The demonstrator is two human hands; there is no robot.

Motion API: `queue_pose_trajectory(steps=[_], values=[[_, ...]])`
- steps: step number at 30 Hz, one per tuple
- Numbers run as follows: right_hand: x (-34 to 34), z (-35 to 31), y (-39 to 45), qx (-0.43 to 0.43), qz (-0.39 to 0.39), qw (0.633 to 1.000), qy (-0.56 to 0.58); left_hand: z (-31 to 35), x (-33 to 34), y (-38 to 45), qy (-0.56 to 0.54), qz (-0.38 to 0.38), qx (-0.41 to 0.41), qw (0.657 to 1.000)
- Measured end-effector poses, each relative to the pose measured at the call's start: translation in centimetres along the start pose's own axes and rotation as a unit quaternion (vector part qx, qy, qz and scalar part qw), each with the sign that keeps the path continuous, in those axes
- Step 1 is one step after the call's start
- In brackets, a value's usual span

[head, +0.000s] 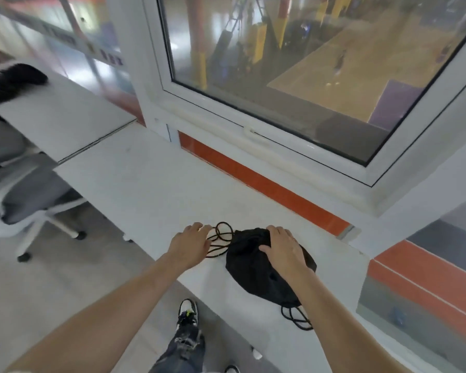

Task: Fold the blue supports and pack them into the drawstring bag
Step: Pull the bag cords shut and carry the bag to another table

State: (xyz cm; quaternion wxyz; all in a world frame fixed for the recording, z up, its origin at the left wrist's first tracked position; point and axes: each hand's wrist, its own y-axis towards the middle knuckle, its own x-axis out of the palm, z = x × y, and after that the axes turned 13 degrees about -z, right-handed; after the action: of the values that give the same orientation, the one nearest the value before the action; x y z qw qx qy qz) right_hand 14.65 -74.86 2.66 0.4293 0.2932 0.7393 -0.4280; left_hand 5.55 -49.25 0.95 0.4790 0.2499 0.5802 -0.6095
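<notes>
I see right hand (281,246) flat, fingers spread, pressing black drawstring bag (256,275); left hand (190,244) beside bag, loosely open over cords (221,239), holding nothing.

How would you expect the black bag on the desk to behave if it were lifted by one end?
The bag looks like soft, creased cloth, so it would probably sag. It bulges under the right hand, suggesting some weight inside. Its loose cord would likely dangle.

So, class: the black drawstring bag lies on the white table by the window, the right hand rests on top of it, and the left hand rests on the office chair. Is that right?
One detail is wrong. In the head view the left hand is not on the office chair; it is at the cord loops on the white table. The right hand does rest on the black drawstring bag.
</notes>
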Motion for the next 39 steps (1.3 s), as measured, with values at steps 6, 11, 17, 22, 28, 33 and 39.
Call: queue_pose_trajectory(steps=[6, 11, 17, 22, 28, 33, 39], values=[[-4.0, -8.0, 0.2, -0.144, 0.023, 0.989, 0.025, -5.7, -2.5, -7.5, -0.034, 0.076, -0.111, 0.99], [-6.7, -18.4, -0.8, -0.264, 0.017, 0.962, 0.069, -12.6, -4.3, -14.7, -0.09, 0.151, -0.192, 0.965], [-4.8, -34.3, -2.5, -0.414, -0.019, 0.908, 0.065, -23.5, -2.6, -25.0, -0.137, 0.206, -0.273, 0.93], [-0.2, -49.1, -4.9, -0.499, -0.056, 0.863, 0.054, -34.3, 0.2, -35.1, -0.15, 0.236, -0.374, 0.884], [7.1, -68.4, -9.8, -0.56, -0.078, 0.824, 0.031, -47.1, 4.4, -50.5, -0.179, 0.231, -0.467, 0.835], [15.1, -83.6, -15.0, -0.61, -0.113, 0.784, -0.027, -56.1, 9.0, -63.0, -0.204, 0.202, -0.542, 0.79], [23.5, -100.1, -22.1, -0.67, -0.187, 0.716, -0.065, -64.0, 13.9, -74.9, -0.239, 0.226, -0.617, 0.715]])
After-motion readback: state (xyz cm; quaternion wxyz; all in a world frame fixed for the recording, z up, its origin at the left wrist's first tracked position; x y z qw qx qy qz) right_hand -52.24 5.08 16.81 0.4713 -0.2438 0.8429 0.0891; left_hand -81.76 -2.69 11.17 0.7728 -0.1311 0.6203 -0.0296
